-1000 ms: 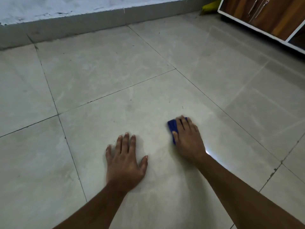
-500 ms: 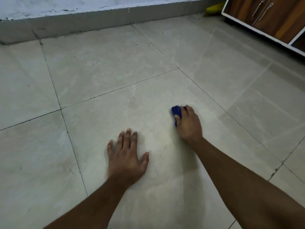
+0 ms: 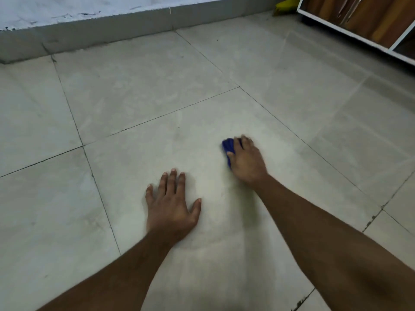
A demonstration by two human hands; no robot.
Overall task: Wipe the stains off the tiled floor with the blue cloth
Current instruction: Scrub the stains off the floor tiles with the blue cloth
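Note:
A small blue cloth lies bunched on the pale tiled floor, near the middle of one large tile. My right hand presses down on the cloth and covers most of it; only its left edge shows past my thumb and fingers. My left hand rests flat on the same tile, fingers spread, palm down, holding nothing, a hand's width to the left and nearer to me. Faint dull smears show on the tile around both hands.
A grey skirting runs along the wall at the far side. A wooden cabinet with a white frame stands at the far right, with a yellow object beside it. Dark grout lines cross the floor.
My right hand has slid the blue cloth forward, away from me, across the tile. The left hand has stayed planted in place.

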